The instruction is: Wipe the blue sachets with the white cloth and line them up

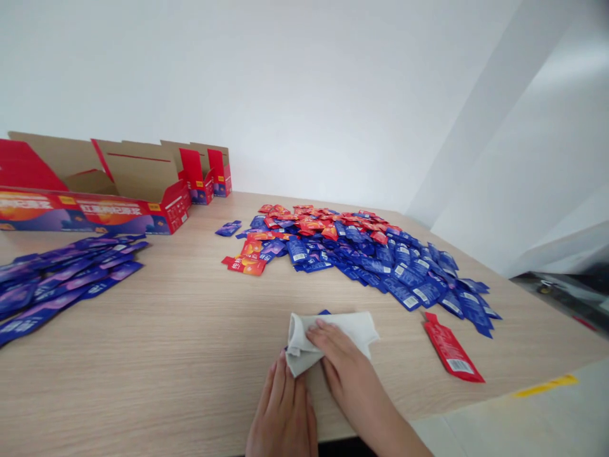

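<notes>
Okay, left hand [283,409]: narrow, fingers straight and close together, tips against the near fold of the cloth; whether it grips, I can't tell.

Right hand [345,358]: also narrow, lying across the top of the cloth with the fingers together and pressing down; the thumb is hidden, so I can't tell if it's pinching anything.

Cloth [333,336]: pale grey-white, bunched and folded, on the table between both hands, in front of the big packet pile and well apart from it.

Blue packet [324,311]: only a sliver shows, poking out from under the far edge of the cloth.

Big packet pile [352,251]: blue and red flat packets heaped loosely on the wooden table [143,355], the red ones mostly along its far side.

Lone red packet [450,349]: lying by itself just in front of the pile's right end, to the right of the cloth.

Small purple packet [228,228]: just left of the pile.

Purple packets [66,285]: a long, overlapping spread, left of the pile and well apart from it.

Cardboard boxes [143,190]: a row with flaps open, red and purple printed sides, beyond the pile to its left.
</notes>
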{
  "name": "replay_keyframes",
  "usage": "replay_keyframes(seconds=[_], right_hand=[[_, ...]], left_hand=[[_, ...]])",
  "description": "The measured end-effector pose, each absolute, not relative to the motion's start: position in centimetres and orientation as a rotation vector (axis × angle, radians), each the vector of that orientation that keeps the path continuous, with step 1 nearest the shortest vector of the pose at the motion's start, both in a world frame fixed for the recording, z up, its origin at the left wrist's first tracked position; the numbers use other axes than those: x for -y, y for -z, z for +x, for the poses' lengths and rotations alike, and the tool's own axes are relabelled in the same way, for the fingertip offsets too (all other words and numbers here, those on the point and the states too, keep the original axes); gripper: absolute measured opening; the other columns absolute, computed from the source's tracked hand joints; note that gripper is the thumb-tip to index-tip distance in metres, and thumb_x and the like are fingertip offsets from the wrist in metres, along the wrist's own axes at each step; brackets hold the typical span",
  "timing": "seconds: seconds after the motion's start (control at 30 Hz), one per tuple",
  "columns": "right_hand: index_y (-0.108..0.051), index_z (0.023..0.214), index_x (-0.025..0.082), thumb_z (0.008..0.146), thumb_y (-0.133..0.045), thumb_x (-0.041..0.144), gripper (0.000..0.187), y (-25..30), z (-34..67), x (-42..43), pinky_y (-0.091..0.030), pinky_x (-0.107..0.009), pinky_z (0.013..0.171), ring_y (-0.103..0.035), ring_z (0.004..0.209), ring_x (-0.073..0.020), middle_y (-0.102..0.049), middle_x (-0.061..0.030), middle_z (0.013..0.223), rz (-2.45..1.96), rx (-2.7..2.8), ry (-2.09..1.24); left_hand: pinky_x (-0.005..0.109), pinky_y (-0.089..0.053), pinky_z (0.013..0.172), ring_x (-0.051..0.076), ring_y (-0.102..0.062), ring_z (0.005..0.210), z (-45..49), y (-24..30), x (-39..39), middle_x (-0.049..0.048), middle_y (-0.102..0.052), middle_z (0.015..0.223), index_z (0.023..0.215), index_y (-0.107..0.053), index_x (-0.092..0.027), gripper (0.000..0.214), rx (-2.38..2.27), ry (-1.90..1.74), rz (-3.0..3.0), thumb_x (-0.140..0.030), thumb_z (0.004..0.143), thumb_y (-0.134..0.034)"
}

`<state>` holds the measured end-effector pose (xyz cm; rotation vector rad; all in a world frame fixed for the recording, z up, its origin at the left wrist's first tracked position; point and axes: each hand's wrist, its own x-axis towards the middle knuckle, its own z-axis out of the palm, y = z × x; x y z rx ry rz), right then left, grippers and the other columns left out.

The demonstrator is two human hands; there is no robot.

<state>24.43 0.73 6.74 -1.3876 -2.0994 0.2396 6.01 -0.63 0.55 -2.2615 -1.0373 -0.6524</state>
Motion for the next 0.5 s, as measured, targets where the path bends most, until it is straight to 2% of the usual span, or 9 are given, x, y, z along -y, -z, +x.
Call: replay_keyframes(seconds=[0.1,0.2,0.3,0.37,0.5], right_hand=[[-0.068,0.134,0.019,0.095,-0.04,0.007,0.05,-6.5,29.3,-1.6,-0.044,-0.052,0.119,-0.061,0.135,-0.0254,-0.068,-0.0121,0.141,-1.653,1.908,-0.133],[-0.071,0.13,0.015,0.097,-0.041,0.012,0.045,-7.1,32.0,-1.9,-0.047,-0.057,0.115,-0.066,0.128,-0.0299,-0.071,-0.0153,0.135,-1.81,1.728,-0.103],[-0.068,0.136,0.021,0.1,-0.043,0.017,0.044,-7.6,29.5,-1.3,-0.049,-0.05,0.115,-0.063,0.132,-0.0257,-0.068,-0.0098,0.14,-1.645,1.77,-0.194],[-0.065,0.139,0.024,0.098,-0.044,0.012,0.048,-7.4,26.4,-0.7,-0.046,-0.045,0.118,-0.059,0.137,-0.022,-0.065,-0.0061,0.145,-1.449,1.915,-0.247],[-0.065,0.14,0.025,0.091,-0.041,0.0,0.06,-6.4,23.6,-0.4,-0.043,-0.046,0.121,-0.055,0.14,-0.021,-0.066,-0.0044,0.144,-1.331,2.062,-0.224]], left_hand=[[0.038,-0.049,0.107,0.029,-0.056,0.134,6.4,-0.7,0.7,0.0171,-0.059,0.147,0.139,-0.054,-0.002,0.061,1.1,0.671,-2.233,-0.023,0.081,-0.054],[0.038,-0.048,0.108,0.028,-0.056,0.134,6.8,-0.6,0.8,0.0161,-0.058,0.148,0.142,-0.052,-0.002,0.063,1.118,0.694,-2.215,-0.024,0.082,-0.053],[0.038,-0.047,0.108,0.027,-0.056,0.134,6.6,-0.3,0.7,0.0142,-0.061,0.145,0.139,-0.055,-0.004,0.058,1.114,0.694,-2.21,-0.03,0.087,-0.051],[0.038,-0.047,0.109,0.026,-0.058,0.132,6.3,-0.3,0.6,0.0121,-0.065,0.141,0.135,-0.058,-0.007,0.053,1.078,0.682,-2.227,-0.033,0.09,-0.051],[0.039,-0.046,0.112,0.026,-0.058,0.132,5.9,-0.5,0.7,0.0108,-0.067,0.138,0.132,-0.061,-0.009,0.048,1.054,0.675,-2.254,-0.032,0.091,-0.053]])
